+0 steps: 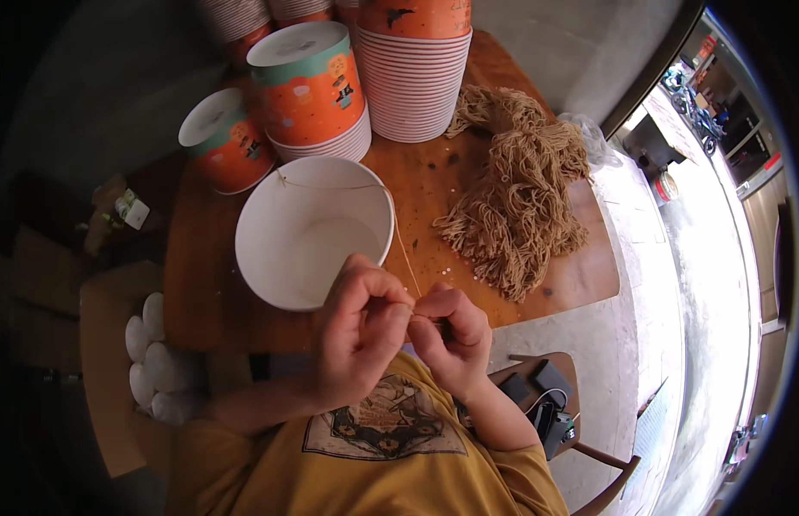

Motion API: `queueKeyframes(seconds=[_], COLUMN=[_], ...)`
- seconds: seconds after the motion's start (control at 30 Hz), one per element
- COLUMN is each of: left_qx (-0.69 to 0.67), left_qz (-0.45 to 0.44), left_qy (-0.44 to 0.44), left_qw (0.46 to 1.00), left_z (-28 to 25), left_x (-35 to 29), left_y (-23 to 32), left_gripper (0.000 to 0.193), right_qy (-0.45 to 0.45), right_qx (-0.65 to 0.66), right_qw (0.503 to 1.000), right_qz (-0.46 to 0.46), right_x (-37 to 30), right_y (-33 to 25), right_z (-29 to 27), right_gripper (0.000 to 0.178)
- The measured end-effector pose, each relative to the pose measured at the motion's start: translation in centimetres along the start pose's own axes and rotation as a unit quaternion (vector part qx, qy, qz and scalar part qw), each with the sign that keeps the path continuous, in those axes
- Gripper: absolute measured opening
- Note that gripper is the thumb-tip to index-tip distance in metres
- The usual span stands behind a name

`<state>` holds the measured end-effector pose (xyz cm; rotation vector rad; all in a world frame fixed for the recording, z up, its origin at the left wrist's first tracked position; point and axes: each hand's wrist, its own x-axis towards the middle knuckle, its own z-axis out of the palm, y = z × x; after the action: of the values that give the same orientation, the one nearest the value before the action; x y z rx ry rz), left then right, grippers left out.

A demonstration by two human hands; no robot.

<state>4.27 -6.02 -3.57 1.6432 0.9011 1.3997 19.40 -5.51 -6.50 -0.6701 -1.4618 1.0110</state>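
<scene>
Warm brown wood makes up the small table [425, 185], its top marked with dark stains and ringed by grey concrete floor on the right and a shadowed corner on the left. At its near left sits a white paper bucket [313, 232], mouth up and empty apart from its pale base. A thin string [397, 232] crosses the bucket's far rim and runs down past its right side to the hands. Both hands meet just near of the bucket, over the table's near edge: the left hand [361, 331] has its fingers curled, thumb and forefinger pinched on the string's end, and the right hand [451, 335] pinches the same string from the other side, fingertips touching the left's. Farther back stand orange and teal paper buckets [309, 90] turned mouth down in nested stacks, one lower stack [226, 142] on the left, a tall stack [416, 73] in the middle. A loose bundle of tan strings [515, 198] sprawls across the right half, its ends reaching close to the right edge. Bare wood shows between the bucket and the bundle. Near right, a wooden stool [554, 404] carries dark gadgets
</scene>
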Motion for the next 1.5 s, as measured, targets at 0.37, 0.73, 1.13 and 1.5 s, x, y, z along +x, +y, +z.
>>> queueKeyframes(seconds=[0.37,0.73,1.13,1.5], left_qx=[0.434,0.405,0.387,0.26], left_qz=[0.04,-0.008,-0.016,-0.145], left_qy=[-0.136,-0.149,-0.142,-0.256], left_qw=[0.89,0.902,0.911,0.92], left_z=[-7.2,-6.6,-6.6,-8.4], left_x=[0.1,0.4,0.4,4.7], left_y=[3.1,1.9,1.8,1.9], left_gripper=[0.034,0.031,0.036,0.021], right_qy=[-0.008,-0.014,-0.017,0.0], right_qx=[-0.047,-0.008,-0.023,-0.028], right_qw=[0.989,0.981,0.979,0.981], right_qz=[0.143,0.192,0.201,0.193], right_x=[-0.3,0.0,0.4,0.7], right_y=[2.1,1.9,2.3,2.3], right_z=[3.6,4.0,3.9,4.3], right_gripper=[0.009,0.009,0.008,0.01])
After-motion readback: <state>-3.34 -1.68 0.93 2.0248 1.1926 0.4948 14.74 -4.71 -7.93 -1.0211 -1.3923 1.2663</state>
